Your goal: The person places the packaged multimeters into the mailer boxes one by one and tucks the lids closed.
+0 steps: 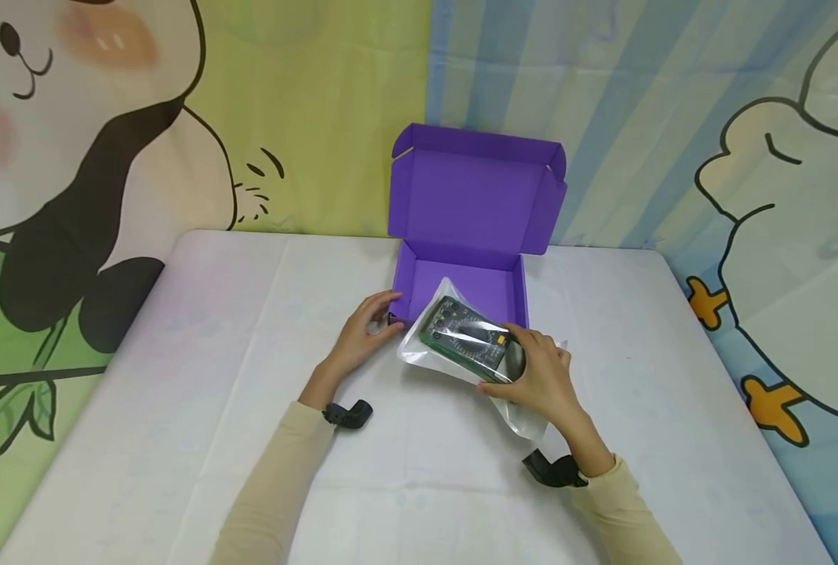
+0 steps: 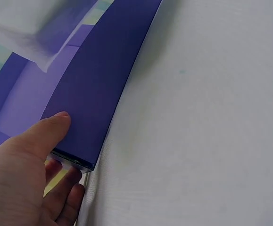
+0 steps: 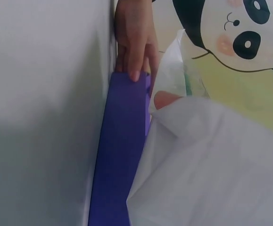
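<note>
A purple cardboard box (image 1: 475,192) stands with its lid raised at the back of the table. My left hand (image 1: 358,333) grips its front left corner; in the left wrist view the thumb lies on the front wall (image 2: 96,89) and the other fingers curl round the side. With thumb and fingers spread across it, my right hand (image 1: 542,377) holds a digital multimeter (image 1: 454,329) sealed in a clear-fronted, white-backed bag (image 1: 422,353). The bag is tilted above the box's front edge and overlaps the opening. In the right wrist view the white bag back (image 3: 221,160) hides most of that hand.
A white cloth covers the table (image 1: 249,314). Behind it hangs a printed curtain (image 1: 348,118) with cartoon animals, close to the raised lid. Black wrist mounts (image 1: 348,414) sit on both forearms.
</note>
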`<state>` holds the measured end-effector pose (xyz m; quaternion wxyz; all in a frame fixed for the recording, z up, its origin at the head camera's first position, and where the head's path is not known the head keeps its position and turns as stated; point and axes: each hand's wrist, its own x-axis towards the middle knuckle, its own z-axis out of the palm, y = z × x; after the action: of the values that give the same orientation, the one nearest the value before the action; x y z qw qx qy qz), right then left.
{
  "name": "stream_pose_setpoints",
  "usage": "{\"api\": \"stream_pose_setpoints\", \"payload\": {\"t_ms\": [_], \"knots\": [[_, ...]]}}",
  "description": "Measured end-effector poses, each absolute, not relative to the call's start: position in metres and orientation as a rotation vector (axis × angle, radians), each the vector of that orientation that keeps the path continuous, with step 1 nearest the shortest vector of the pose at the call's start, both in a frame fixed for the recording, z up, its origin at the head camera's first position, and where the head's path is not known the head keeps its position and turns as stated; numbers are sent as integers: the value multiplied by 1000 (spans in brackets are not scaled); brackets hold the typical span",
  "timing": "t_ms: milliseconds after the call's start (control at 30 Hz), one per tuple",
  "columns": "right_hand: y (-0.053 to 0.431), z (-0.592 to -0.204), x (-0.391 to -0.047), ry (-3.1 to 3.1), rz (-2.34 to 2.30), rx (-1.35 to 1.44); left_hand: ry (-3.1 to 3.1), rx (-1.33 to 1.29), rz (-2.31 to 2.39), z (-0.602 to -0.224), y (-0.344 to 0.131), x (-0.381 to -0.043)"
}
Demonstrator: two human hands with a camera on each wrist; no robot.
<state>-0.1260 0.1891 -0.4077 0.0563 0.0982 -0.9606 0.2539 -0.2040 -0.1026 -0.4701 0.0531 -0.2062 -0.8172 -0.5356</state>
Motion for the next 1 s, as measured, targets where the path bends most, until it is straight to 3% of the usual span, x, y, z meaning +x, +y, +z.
{"api": "stream_pose_setpoints", "payload": {"t_ms": [200,1000], "knots": [[190,-407,-136,-2918,787,259,-2510,-633,-1571,-499,-109,-219],[185,-392,-180,-3098,657,415,-2488,-679,-1579,-499,-109,-220]]}}
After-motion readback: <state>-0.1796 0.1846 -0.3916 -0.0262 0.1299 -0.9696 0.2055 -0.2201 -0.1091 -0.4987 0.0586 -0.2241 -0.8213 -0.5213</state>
